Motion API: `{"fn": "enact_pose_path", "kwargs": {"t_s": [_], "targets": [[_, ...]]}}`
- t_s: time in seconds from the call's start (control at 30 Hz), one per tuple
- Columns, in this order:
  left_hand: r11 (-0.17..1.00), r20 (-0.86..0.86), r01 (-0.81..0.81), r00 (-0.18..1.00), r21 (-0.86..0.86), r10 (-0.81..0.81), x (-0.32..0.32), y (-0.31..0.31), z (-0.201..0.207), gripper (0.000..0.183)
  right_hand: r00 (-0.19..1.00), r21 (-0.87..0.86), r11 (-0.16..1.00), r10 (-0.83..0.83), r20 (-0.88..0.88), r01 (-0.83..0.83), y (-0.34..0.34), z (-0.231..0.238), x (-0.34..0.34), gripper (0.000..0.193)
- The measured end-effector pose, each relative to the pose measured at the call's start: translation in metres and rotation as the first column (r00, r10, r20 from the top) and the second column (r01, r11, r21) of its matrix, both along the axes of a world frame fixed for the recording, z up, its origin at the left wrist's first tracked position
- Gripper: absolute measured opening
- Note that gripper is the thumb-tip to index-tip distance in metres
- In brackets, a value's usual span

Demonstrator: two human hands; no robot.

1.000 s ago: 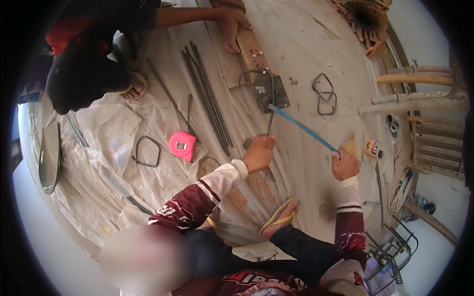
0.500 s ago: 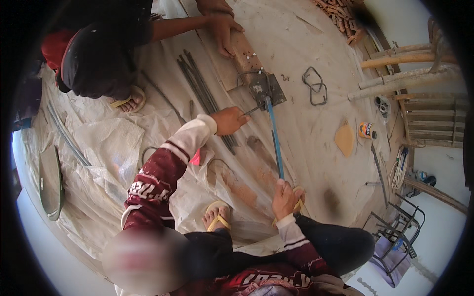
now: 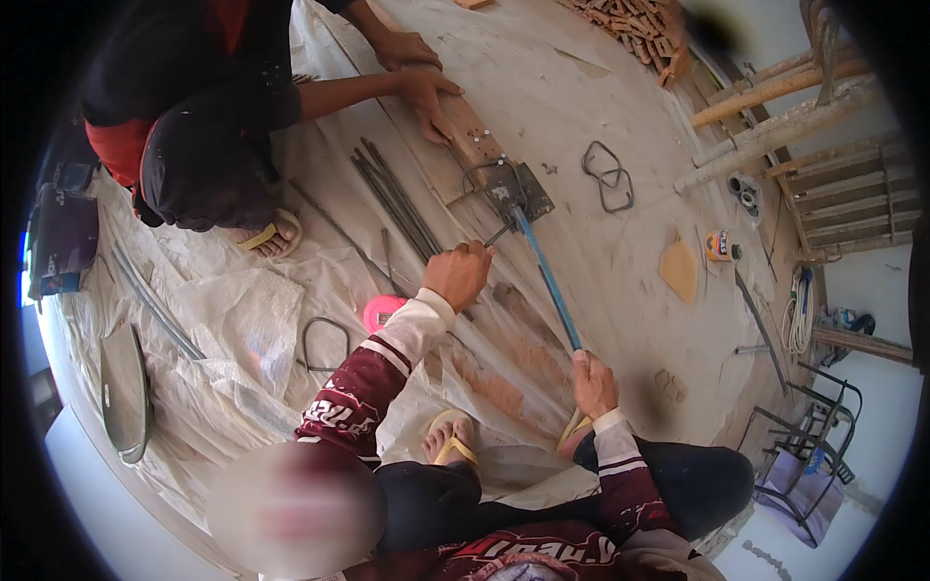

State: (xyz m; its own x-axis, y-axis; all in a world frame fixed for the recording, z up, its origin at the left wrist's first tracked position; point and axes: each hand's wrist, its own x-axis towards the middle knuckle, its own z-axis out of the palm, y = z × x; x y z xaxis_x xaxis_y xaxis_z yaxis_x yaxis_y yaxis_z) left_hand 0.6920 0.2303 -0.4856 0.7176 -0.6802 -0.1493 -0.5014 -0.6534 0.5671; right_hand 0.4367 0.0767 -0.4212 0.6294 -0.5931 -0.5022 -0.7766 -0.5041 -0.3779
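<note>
1. right hand (image 3: pixel 592 380): closed around the near end of the blue lever (image 3: pixel 547 279)
2. left hand (image 3: pixel 458 274): fist gripping a thin steel rod (image 3: pixel 495 235) beside the bending jig (image 3: pixel 516 194)
3. lever runs from the jig on the wooden plank (image 3: pixel 472 135) back toward the person
4. co-worker's hands (image 3: pixel 421 82) press on the plank's far end
5. bent stirrups (image 3: pixel 607 177) lie right of the jig, well apart

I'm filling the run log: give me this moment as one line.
left hand: grips thin steel rod | right hand: grips blue lever bar | bending jig: on plank, co-worker's hand on it
</note>
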Motion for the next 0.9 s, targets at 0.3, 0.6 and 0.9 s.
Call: {"fn": "enact_pose_path", "kwargs": {"t_s": [0.3,0.6,0.9], "targets": [[0.993,0.134,0.069,0.989,-0.095,-0.056,0.016,0.005,-0.022,0.04,0.978,0.033,0.988,-0.155,0.141,0.152,0.047,-0.02,0.003,0.045],[0.942,0.349,0.317,0.899,-0.108,-0.263,0.067,0.018,-0.055,0.038,0.614,0.649,0.551,-0.773,0.159,0.525,0.146,-0.067,0.012,0.035],[0.93,0.15,0.342,0.921,0.134,-0.36,0.086,0.003,-0.042,0.047,0.56,0.763,0.456,-0.815,0.15,0.458,0.184,-0.104,0.018,0.029]]}}
